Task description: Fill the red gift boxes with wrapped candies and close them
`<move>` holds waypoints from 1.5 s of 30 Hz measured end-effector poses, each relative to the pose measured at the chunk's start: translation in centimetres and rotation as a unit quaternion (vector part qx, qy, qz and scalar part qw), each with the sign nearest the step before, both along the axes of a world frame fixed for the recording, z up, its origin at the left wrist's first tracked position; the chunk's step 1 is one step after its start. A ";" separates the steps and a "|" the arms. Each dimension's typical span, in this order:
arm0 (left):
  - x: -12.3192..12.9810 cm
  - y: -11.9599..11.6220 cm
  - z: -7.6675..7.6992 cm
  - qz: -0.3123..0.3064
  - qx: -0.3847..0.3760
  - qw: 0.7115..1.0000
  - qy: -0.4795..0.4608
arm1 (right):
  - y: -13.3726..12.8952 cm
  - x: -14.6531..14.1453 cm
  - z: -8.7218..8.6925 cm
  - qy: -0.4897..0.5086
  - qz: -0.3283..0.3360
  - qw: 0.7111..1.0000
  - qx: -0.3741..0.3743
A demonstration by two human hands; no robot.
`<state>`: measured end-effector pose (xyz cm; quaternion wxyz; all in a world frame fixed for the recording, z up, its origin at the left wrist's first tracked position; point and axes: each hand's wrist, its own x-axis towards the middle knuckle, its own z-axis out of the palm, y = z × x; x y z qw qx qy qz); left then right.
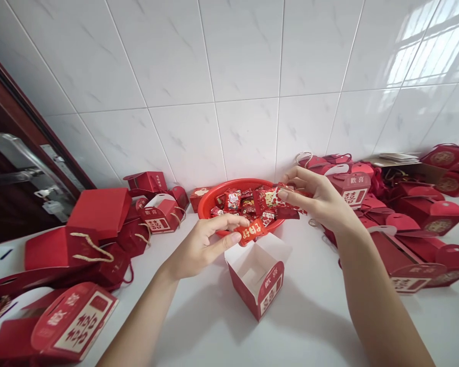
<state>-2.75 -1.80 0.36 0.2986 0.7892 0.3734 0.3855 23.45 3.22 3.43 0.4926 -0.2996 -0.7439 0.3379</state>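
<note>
An open red box (248, 285) with a white inside stands on the white table, its top flaps spread. My left hand (210, 239) pinches a red wrapped candy with gold lettering (252, 231) just above the box's back edge. Over the right side of the red basket (210, 201), my right hand (309, 196) grips red-and-white wrapped candy (281, 198) between thumb and fingers; how many pieces it holds is hard to tell. More wrapped candies (232, 200) lie in the basket behind the box.
Red gift boxes with cord handles crowd the left side (80, 321) and the right side (424, 214). A small red box (198, 198) sits left of the basket. Behind is a tiled wall (248, 132); a dark door with a metal handle (19, 153) is at the left.
</note>
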 end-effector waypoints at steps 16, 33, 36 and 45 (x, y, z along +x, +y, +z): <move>0.0 0.6 -0.5 -0.007 -0.084 0.995 0.061 | 0.2 -0.4 -0.2 -0.039 0.015 0.999 0.017; 1.3 1.2 -0.8 0.090 -0.065 0.989 -0.097 | 0.2 -2.0 -0.8 -0.054 0.072 0.996 -0.024; 0.5 1.5 -0.7 0.077 -0.078 0.993 -0.055 | 0.5 -1.4 -0.8 -0.049 0.043 0.998 -0.019; -0.7 1.5 -1.1 0.082 -0.089 0.971 0.207 | 0.5 -1.7 -1.0 -0.070 0.081 0.994 -0.021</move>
